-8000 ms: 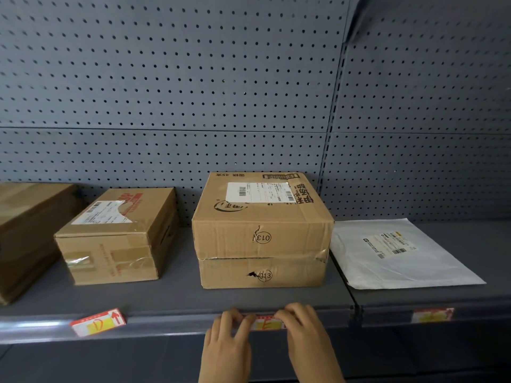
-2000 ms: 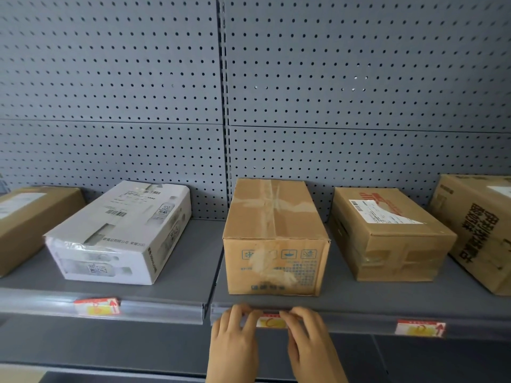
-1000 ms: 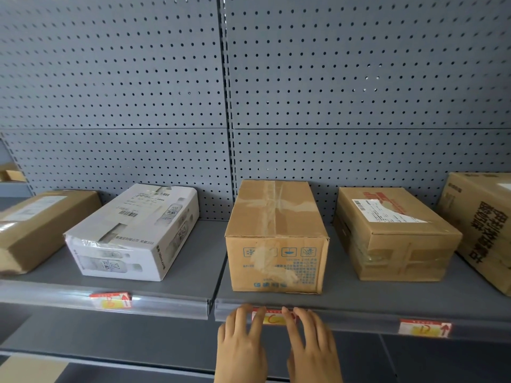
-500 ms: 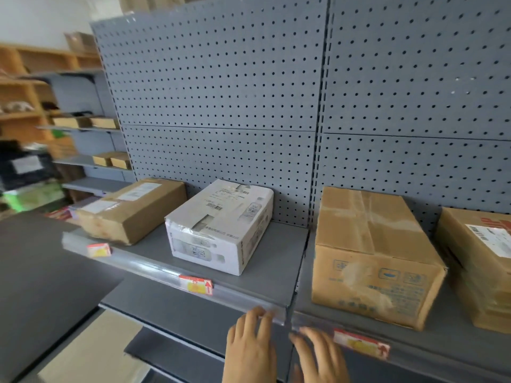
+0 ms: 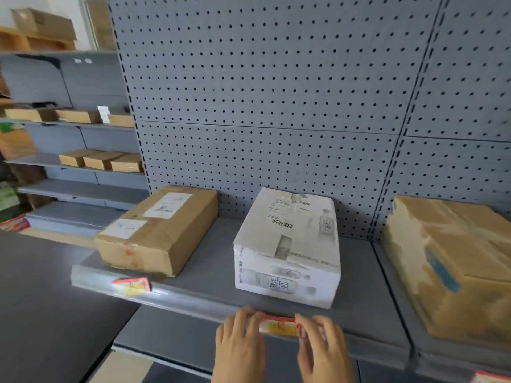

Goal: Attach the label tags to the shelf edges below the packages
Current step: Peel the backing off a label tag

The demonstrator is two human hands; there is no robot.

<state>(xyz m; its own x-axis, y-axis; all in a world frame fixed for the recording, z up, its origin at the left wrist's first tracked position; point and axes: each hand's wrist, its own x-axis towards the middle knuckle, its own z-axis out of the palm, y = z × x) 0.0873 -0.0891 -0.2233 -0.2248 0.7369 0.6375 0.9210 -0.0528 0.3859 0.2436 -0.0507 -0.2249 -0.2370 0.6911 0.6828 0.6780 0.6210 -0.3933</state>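
A red and yellow label tag (image 5: 280,326) sits on the grey shelf edge (image 5: 190,301) just below the white package (image 5: 287,252). My left hand (image 5: 240,346) touches the tag's left end with its fingertips. My right hand (image 5: 323,352) touches its right end the same way. Fingers of both hands look fairly straight, though the frame is blurred. A second tag (image 5: 131,286) hangs tilted on the edge below the brown package (image 5: 160,230) to the left. A third tag (image 5: 489,377) shows at the bottom right corner, below the taped brown package (image 5: 453,261).
A grey pegboard wall (image 5: 262,106) backs the shelf. Another grey shelving unit (image 5: 77,161) with small brown boxes stands at the far left. A lower shelf (image 5: 177,338) juts out beneath my hands.
My view and both hands have shifted left along the shelf edge, from the tag under the taped brown package to the tag under the white package.
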